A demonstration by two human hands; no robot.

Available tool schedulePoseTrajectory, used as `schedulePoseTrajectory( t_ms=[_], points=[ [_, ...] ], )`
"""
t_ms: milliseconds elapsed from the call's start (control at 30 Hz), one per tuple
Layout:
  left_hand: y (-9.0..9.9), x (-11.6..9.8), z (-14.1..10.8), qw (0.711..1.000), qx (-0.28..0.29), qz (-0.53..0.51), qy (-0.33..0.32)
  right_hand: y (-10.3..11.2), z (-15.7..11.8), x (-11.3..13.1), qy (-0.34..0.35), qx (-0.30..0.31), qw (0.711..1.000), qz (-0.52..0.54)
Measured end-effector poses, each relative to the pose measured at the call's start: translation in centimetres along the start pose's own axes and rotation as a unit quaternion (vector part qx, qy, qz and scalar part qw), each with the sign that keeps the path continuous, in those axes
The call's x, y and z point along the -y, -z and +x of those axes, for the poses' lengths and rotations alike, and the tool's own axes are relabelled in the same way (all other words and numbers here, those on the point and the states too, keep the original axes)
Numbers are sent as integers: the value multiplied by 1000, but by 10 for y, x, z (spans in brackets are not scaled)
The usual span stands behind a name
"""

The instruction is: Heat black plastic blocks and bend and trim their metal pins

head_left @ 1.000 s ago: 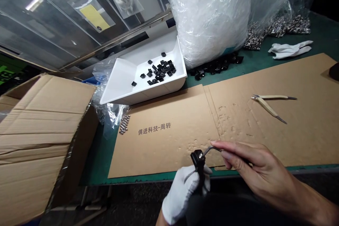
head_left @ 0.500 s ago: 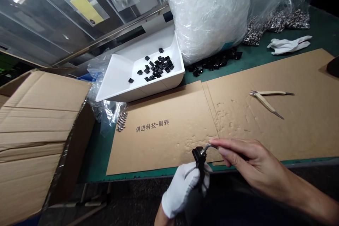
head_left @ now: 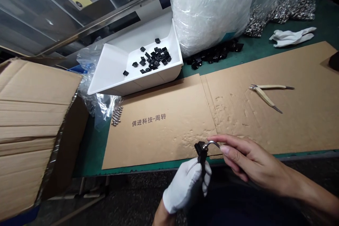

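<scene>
My left hand (head_left: 185,180), in a white glove, is closed round a black part (head_left: 200,149) with a blocky head, held upright just past the table's front edge. The lower end of the part is hidden by the glove and the dark background. A small silver screw (head_left: 204,146) sits at the side of its head. My bare right hand (head_left: 249,159) grips a bent hex key (head_left: 212,142) between thumb and fingers. The key's short end meets the screw, while the rest of it runs back into the hand.
Cardboard sheets (head_left: 153,141) cover the green table, with pliers (head_left: 265,95) and a cluster of silver screws (head_left: 117,116) on them. Behind stand a white bin (head_left: 137,86) of black blocks, a large plastic bag (head_left: 212,10) and a white glove (head_left: 292,37). A cardboard box (head_left: 34,113) stands left.
The view has shifted slightly, so the table things appear higher and a little left. My right fingers have moved slightly round the hex key, which stays at the screw. My left hand keeps its hold.
</scene>
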State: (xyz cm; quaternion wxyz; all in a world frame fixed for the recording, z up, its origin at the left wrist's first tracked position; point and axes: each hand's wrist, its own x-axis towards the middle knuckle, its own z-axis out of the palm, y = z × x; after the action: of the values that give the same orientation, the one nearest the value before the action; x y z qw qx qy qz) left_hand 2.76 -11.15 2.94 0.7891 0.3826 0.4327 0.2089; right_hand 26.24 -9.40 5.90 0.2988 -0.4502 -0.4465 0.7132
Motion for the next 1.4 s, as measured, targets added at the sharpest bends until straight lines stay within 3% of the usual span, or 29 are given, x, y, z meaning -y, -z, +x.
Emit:
schedulePoseTrajectory(
  t_ms=[200,400,800,1233,1300,1400],
  points=[
    [-3,22,6,997,6,-76,22,-6,6,-17,20,-61,995,72],
    [-16,37,13,991,-16,-136,-2,-10,10,-19,37,-103,990,94],
    [-52,40,23,961,-73,-265,-7,-21,18,-37,25,-181,977,106],
    [-68,43,30,949,-146,-277,-30,-44,20,-38,43,-265,958,102],
    [-71,42,30,953,-185,-236,-29,-50,20,-41,51,-280,954,95],
    [-74,40,28,944,-306,-111,-56,-61,19,-45,64,-321,940,93]
  ],
)
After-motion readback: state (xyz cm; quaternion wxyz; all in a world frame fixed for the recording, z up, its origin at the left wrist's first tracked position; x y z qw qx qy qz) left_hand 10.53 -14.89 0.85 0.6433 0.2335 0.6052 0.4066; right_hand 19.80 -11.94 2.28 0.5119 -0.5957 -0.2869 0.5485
